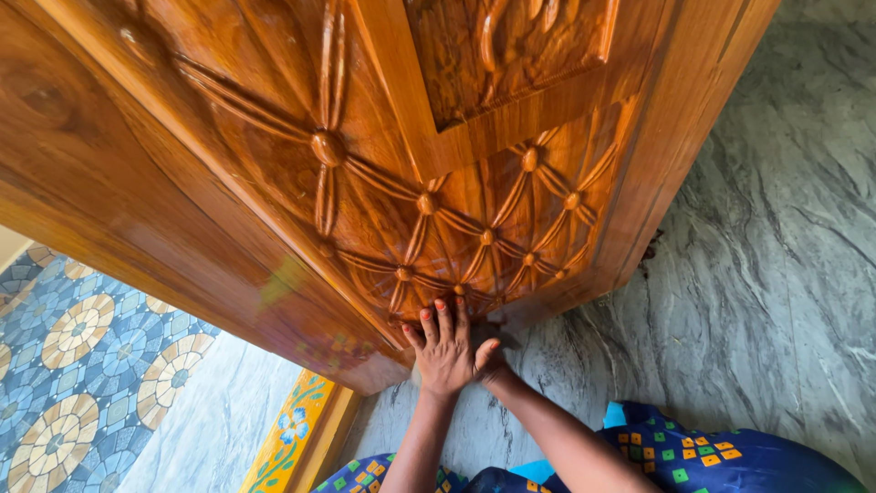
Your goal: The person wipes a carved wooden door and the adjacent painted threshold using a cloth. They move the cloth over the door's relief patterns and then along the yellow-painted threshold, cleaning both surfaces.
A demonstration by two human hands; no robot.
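Carved glossy wooden door [438,183]: left hand [444,351] pressed flat, open grip; right hand [493,358] seemingly hidden, grip unclear.

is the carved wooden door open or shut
Open: the carved brown wooden door stands swung clear of the yellow flowered threshold, and patterned floor tiles show past its edge.

From where I stand, there is no package, label, sign or screen anywhere in sight.
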